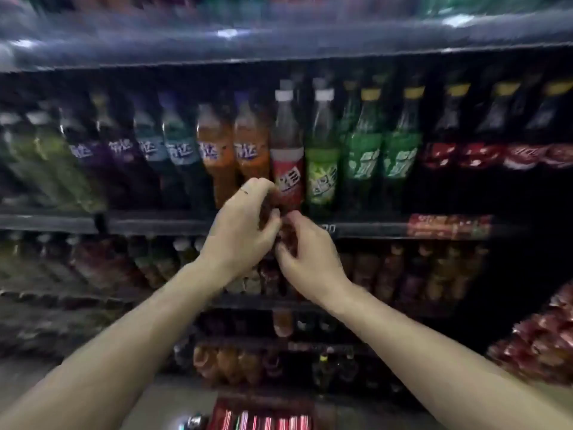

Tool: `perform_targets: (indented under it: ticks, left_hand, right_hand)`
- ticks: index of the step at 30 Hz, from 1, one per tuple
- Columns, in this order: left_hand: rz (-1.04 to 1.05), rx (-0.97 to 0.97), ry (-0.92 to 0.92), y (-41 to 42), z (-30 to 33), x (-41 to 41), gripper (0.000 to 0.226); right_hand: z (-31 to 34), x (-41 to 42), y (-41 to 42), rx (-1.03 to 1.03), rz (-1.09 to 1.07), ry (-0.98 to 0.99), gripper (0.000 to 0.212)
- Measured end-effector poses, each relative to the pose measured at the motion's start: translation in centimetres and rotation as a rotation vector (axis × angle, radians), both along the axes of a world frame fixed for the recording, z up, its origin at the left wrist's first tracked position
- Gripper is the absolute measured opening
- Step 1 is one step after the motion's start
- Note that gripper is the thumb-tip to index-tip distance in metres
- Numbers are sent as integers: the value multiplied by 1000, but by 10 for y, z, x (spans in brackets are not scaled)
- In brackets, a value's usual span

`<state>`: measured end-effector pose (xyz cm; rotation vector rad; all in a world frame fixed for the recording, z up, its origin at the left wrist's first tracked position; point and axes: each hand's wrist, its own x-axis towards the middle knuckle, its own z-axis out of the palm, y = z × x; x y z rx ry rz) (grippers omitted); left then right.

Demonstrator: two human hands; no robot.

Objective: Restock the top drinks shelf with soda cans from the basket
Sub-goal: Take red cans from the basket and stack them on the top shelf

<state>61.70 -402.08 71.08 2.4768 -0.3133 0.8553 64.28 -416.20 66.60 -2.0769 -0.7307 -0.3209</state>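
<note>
Both my hands are raised in front of the drinks shelves, closed around one dark red soda can (277,226) that is mostly hidden between them. My left hand (243,225) grips its upper part, with the fingers curled over the top. My right hand (305,256) holds it from below and to the right. The can hangs in front of the shelf rail (155,223), just under a red-labelled bottle (287,150). The red basket (263,414) with several cans shows at the bottom edge. The frame is blurred.
The shelf at hand height carries a row of upright soft-drink bottles: purple, blue, orange (217,153), green (362,150) and dark cola (440,144). Lower shelves hold more bottles. Red packs (539,342) are stacked at the lower right. A higher shelf edge (279,41) runs across the top.
</note>
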Motion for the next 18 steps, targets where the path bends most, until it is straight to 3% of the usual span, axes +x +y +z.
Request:
perform_targets:
  ticks: [5, 8, 13, 18]
  left_hand:
    - [126, 12, 390, 34, -134, -45, 5]
    - [195, 11, 594, 52, -210, -75, 12]
    - [246, -15, 891, 81, -348, -115, 19]
    - [280, -47, 1178, 102, -526, -149, 31]
  right_hand:
    - [-102, -25, 24, -247, 89, 395, 17]
    - [-173, -41, 35, -351, 87, 584, 26]
    - [-316, -67, 48, -464, 63, 782, 30]
    - [-489, -85, 55, -536, -69, 982, 34]
